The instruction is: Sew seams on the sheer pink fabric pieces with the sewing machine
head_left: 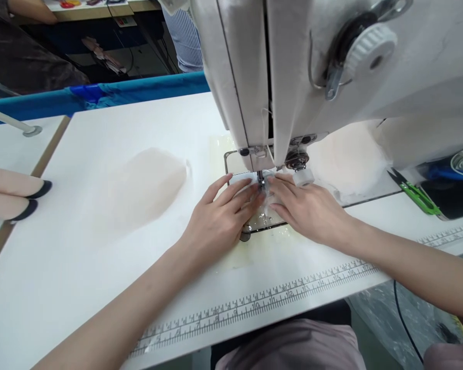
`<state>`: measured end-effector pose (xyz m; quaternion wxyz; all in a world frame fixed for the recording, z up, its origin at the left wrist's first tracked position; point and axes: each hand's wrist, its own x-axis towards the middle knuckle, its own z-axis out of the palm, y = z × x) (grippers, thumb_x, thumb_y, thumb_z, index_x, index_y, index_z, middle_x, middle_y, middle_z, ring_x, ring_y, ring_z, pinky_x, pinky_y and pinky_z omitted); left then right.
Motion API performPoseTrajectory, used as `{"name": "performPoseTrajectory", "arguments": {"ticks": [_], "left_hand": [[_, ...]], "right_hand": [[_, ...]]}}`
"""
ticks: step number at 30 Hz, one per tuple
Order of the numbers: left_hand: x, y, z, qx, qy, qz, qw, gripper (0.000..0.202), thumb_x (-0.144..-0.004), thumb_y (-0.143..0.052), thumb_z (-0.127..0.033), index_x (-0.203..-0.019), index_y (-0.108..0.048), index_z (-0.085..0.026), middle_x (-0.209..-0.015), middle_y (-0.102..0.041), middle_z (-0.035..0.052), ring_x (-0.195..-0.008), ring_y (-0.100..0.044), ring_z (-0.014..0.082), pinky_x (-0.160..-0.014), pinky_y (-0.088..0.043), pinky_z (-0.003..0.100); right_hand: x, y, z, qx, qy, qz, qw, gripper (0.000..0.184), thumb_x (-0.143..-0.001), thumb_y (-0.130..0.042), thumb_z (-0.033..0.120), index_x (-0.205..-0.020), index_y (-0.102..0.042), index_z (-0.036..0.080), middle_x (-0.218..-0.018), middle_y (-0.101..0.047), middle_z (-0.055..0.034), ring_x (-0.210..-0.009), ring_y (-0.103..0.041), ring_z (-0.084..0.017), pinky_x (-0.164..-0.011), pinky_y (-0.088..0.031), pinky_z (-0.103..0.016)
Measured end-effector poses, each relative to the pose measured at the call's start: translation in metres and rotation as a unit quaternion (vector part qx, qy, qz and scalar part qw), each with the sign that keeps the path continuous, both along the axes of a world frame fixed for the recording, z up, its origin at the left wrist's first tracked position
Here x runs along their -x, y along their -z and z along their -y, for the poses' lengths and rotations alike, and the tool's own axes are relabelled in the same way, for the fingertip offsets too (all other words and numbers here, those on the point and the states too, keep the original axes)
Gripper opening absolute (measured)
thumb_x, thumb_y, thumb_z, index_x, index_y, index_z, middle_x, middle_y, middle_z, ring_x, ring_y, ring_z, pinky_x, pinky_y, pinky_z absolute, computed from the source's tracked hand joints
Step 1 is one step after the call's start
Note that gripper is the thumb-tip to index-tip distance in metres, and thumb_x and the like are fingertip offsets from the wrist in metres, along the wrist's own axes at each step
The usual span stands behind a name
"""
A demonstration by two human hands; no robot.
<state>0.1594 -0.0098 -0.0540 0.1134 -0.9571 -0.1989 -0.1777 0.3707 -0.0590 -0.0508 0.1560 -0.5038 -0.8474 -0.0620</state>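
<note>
White material [268, 199] lies between the left hand [224, 220], spread palm-down, and the right hand [312, 211], thumb apart from fingers.

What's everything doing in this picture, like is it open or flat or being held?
Left hand: palm down, fingers stretched toward the presser foot
Right hand: palm down, fingers bent toward the presser foot
Presser foot: between the hands; raised or lowered, can't tell
Sewing machine: upright; running or stopped, can't tell
Green-handled thread snips: lying down, not held
Ruler tape: flat along the table's near edge
</note>
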Motion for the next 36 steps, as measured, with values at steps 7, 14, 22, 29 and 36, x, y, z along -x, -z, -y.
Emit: {"name": "performPoseTrajectory", "arguments": {"ticks": [7, 14, 22, 29, 36], "left_hand": [[-0.007, -0.003, 0.011, -0.027, -0.033, -0.035, 0.998, 0.037, -0.089, -0.050, -0.009, -0.125, -0.058, -0.012, -0.124, -0.065, 0.0112, -0.124, -0.054, 0.0282, -0.110, -0.040, 0.052], [-0.012, -0.003, 0.017, -0.046, -0.047, -0.029, 0.997, 0.034, -0.089, -0.052, -0.009, -0.122, -0.060, -0.011, -0.120, -0.067, 0.0118, -0.120, -0.058, 0.0273, -0.107, -0.043, 0.050], [-0.011, 0.000, 0.016, -0.060, -0.047, -0.020, 0.997, 0.035, -0.089, -0.050, -0.009, -0.122, -0.060, -0.012, -0.116, -0.069, 0.0114, -0.116, -0.061, 0.0247, -0.105, -0.043, 0.048], [-0.012, 0.003, 0.016, -0.026, -0.049, 0.006, 0.998, 0.037, -0.088, -0.050, -0.006, -0.123, -0.060, -0.011, -0.117, -0.068, 0.0134, -0.116, -0.060, 0.0256, -0.107, -0.039, 0.048], [-0.011, 0.005, 0.017, 0.001, -0.062, 0.029, 0.998, 0.040, -0.090, -0.046, -0.011, -0.129, -0.055, -0.014, -0.124, -0.065, 0.0120, -0.116, -0.060, 0.0260, -0.103, -0.043, 0.050]], "right_hand": [[-0.006, 0.003, -0.008, -0.044, -0.013, 0.020, 0.999, 0.032, -0.099, -0.043, 0.027, -0.108, -0.068, 0.010, -0.117, -0.069, -0.0109, -0.116, -0.060, -0.021, -0.098, -0.050, -0.037], [-0.009, 0.004, -0.012, -0.040, -0.014, 0.025, 0.999, 0.030, -0.098, -0.045, 0.026, -0.106, -0.070, 0.012, -0.119, -0.068, -0.0081, -0.116, -0.060, -0.020, -0.102, -0.047, -0.035], [-0.010, 0.004, -0.012, -0.029, -0.015, 0.026, 0.999, 0.031, -0.099, -0.042, 0.026, -0.111, -0.068, 0.014, -0.120, -0.068, -0.0069, -0.118, -0.059, -0.020, -0.099, -0.049, -0.037], [-0.011, 0.004, -0.010, -0.041, -0.027, 0.019, 0.999, 0.032, -0.098, -0.041, 0.022, -0.116, -0.065, 0.011, -0.119, -0.068, -0.0100, -0.112, -0.060, -0.021, -0.092, -0.049, -0.037], [-0.011, -0.001, 0.000, -0.063, -0.098, -0.016, 0.993, 0.027, -0.088, -0.052, 0.030, -0.102, -0.066, 0.013, -0.104, -0.070, -0.0077, -0.089, -0.061, -0.021, -0.078, -0.045, -0.035]]}}
